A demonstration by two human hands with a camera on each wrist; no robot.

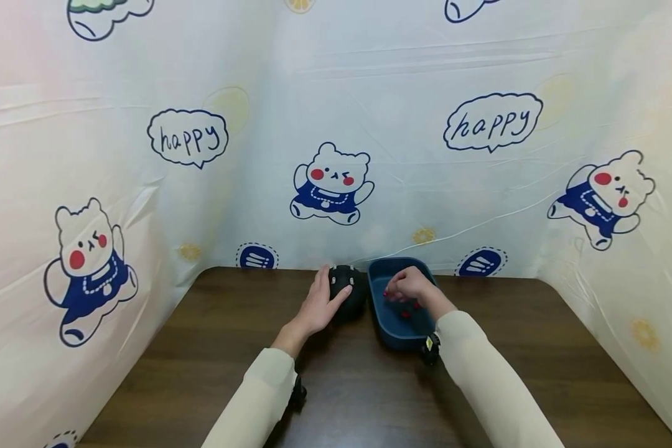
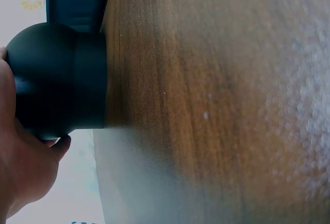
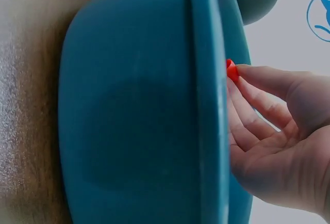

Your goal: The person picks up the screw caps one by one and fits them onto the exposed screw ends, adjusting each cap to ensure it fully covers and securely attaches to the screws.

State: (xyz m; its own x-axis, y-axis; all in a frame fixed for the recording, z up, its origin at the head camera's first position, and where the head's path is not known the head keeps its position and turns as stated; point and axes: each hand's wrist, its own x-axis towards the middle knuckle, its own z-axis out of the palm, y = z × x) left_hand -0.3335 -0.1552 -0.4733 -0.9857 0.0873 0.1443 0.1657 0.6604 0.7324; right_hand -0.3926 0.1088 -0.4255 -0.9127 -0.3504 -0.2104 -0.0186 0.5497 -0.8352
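Observation:
A black dome-shaped object (image 1: 356, 303) with several small pale metal bits on its top stands upright on the table. My left hand (image 1: 317, 307) holds it from the left side, thumb toward me and fingers behind; the left wrist view shows the dome's smooth side (image 2: 49, 79) above a straight base. Over the blue plastic basin (image 1: 404, 341), my right hand (image 1: 417, 285) pinches a small red cap-like piece (image 3: 232, 71) between thumb and fingertip. Several more small red pieces (image 1: 407, 314) lie on the basin's floor, partly hidden by that hand.
The basin stands right beside the black object, near the back edge of the brown wooden table (image 1: 358, 398). A pale curtain (image 1: 403, 199) with printed bears hangs behind and at both sides. Each wrist carries a small black camera (image 1: 431, 348).

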